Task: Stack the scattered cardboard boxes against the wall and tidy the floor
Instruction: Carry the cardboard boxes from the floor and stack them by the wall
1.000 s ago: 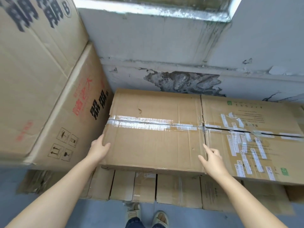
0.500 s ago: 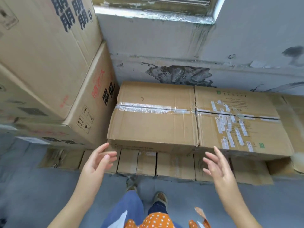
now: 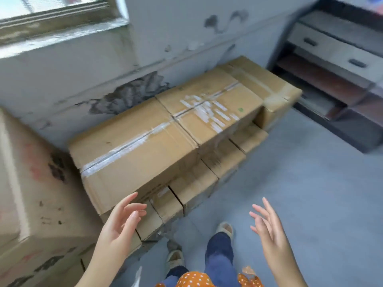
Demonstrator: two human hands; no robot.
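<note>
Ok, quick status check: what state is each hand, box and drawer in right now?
left hand: open, fingers relaxed, holding nothing.
right hand: open, fingers spread, holding nothing.
taped box: closed, tape along its top seam, set on the row of smaller boxes by the wall.
labelled box: closed, taped, white stickers on top, beside the taped box.
drawers: both shut.

taped brown cardboard boxes (image 3: 132, 150) in a row against the wall, resting on smaller boxes (image 3: 192, 187)
</note>
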